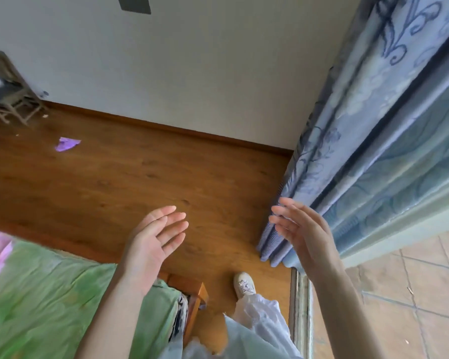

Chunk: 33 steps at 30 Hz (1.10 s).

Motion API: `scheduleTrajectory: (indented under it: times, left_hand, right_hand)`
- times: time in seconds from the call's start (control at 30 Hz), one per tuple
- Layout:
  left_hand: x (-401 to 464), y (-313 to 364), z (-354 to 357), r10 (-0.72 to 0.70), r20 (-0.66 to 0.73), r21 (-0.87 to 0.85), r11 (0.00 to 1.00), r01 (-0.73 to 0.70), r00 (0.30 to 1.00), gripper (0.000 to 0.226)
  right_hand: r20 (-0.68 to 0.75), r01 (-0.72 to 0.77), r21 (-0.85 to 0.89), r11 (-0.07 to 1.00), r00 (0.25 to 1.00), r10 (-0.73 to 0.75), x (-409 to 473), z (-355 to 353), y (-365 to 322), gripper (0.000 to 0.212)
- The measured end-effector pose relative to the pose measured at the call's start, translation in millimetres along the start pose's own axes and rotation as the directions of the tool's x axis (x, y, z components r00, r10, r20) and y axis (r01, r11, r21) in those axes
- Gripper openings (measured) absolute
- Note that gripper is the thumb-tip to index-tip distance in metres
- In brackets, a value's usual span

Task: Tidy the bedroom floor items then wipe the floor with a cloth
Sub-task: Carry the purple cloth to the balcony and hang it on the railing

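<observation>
- Both hands are seen raised in front of the body, empty; the left hand (157, 235) is held palm up with fingers straight and loosely spread, grasping nothing; the right hand (300, 230) is turned edge-on, fingers extended and released, its fingertips just beside the hem of the blue curtain (353, 141); whether they touch the fabric cannot be told.
- Both forearms are cut off by the bottom edge; a white shoe (244, 284) and a pale trouser leg are seen below the hands, the other foot being hidden.
- A purple cloth (66, 144) is found lying crumpled on the wooden floor (140, 182), well apart from the hands, at the far left near the wall; its long axis runs roughly left to right, with one pointed corner towards the right; its folds are too small to be made out.
- A green bedspread (49, 294) fills the lower left, its wooden bed corner (196, 294) showing beside the left forearm; the view there is blurred.
- A chair (9, 92) is cut off by the left edge; small scraps lie on the floor beside it, unidentifiable.
- Open floor is left between bed, wall skirting and curtain; a door track and tiled paving lie at the right.
</observation>
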State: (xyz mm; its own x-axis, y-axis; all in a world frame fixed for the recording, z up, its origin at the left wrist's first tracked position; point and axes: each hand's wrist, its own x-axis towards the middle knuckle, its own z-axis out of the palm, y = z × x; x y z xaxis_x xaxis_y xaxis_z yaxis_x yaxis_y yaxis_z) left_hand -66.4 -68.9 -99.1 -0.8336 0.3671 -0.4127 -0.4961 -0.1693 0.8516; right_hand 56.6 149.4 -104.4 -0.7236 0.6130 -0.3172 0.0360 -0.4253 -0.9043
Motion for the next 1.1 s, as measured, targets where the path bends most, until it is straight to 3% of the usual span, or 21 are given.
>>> scheduleTrajectory:
  times: [0.2,0.47,0.63,0.87,1.1]
  left_hand:
    - [76,27,29,0.049,-0.142,-0.074,0.995,-0.06,0.989,0.025]
    - [145,51,40,0.096,-0.313,-0.116,0.983,-0.139,0.945,0.026]
    - [177,56,30,0.032,-0.45,-0.173,0.977,-0.122,0.892,0.02]
    - [242,90,3,0.081,-0.537,-0.12,0.978,-0.171,0.84,0.019]
    - [334,163,-54,0.149,-0.527,-0.118,0.962,-0.246,0.837,0.02]
  right_hand:
    - [0.158,0.002,-0.106,0.994,0.987,0.015,111,21,-36,0.022]
    - [0.262,-0.014,-0.207,0.978,0.963,0.069,230,62,-79,0.022]
    - [0.318,-0.054,-0.264,0.963,0.938,0.14,278,96,-78,0.021]
    - [0.321,-0.139,-0.336,0.932,0.913,0.251,346,165,-60,0.018]
    - [0.365,-0.138,-0.34,0.93,0.892,0.266,425,284,-43,0.018]
